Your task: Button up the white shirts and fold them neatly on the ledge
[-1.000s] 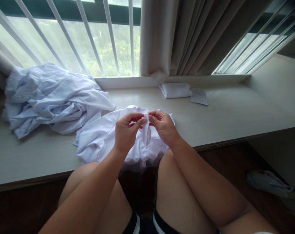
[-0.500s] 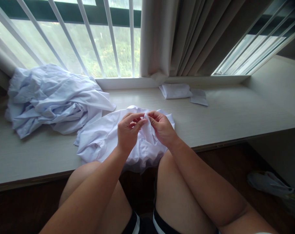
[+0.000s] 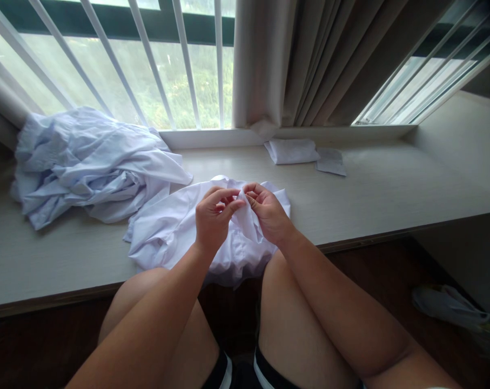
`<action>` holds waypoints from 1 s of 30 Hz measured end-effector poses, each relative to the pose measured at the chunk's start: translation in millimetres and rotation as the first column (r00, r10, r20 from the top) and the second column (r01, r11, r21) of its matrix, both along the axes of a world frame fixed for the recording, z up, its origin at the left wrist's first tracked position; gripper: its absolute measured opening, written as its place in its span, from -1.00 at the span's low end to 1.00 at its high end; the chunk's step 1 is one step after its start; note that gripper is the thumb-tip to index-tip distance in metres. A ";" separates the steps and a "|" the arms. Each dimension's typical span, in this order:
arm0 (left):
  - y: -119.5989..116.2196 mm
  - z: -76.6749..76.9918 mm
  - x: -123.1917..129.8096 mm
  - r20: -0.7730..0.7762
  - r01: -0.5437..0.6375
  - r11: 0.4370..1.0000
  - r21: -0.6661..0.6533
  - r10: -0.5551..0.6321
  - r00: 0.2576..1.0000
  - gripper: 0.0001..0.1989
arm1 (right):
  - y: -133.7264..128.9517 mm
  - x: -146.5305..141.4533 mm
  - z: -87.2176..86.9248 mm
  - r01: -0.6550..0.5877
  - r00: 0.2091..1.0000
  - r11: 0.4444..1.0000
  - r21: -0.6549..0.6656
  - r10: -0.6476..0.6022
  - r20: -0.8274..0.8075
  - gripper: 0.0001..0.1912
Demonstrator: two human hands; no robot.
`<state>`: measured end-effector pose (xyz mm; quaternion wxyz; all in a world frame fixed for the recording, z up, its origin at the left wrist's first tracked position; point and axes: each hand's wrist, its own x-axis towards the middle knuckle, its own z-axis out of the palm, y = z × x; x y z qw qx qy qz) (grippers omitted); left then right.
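Note:
A white garment (image 3: 159, 232), by its look a shirt, lies spread in front of me, its near side hanging over the edge toward my knees. My left hand (image 3: 214, 216) pinches a raised fold of its cloth between thumb and fingers. Close against it, my right hand (image 3: 269, 213) grips the same fold from the other side, fingers bent. The fingertips of both hands nearly meet; whether a button or other small part sits between them, I cannot make out.
A crumpled heap of white cloth (image 3: 94, 162) lies at the left on the pale ledge (image 3: 374, 183). Two folded white pieces, a larger one (image 3: 291, 151) and a smaller one (image 3: 330, 161), lie by the curtain (image 3: 309, 65). A plastic bag (image 3: 447, 308) is on the floor at right.
Almost nothing differs. The fingers of my right hand have shifted very slightly on the pinched fold; the garment and the heap lie as before.

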<state>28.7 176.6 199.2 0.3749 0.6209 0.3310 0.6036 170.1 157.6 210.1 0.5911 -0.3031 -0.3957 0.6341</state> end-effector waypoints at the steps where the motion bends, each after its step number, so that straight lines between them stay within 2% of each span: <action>1: -0.3 0.3 0.0 0.002 0.000 1.000 -0.002 0.000 1.000 -0.86 | -0.4 0.0 0.7 -0.007 1.000 1.000 0.007 0.007 0.000 -0.54; 11: -1.3 1.3 1.7 0.048 0.013 1.000 -0.027 -0.012 0.999 -0.85 | -4.1 0.0 4.6 -0.025 0.998 0.999 0.028 0.023 0.065 -0.52; 30: -4.5 -2.8 4.1 0.024 -0.010 1.000 0.016 0.010 1.000 -0.83 | -4.4 0.3 3.7 -0.048 0.998 0.998 0.045 0.046 0.041 -0.55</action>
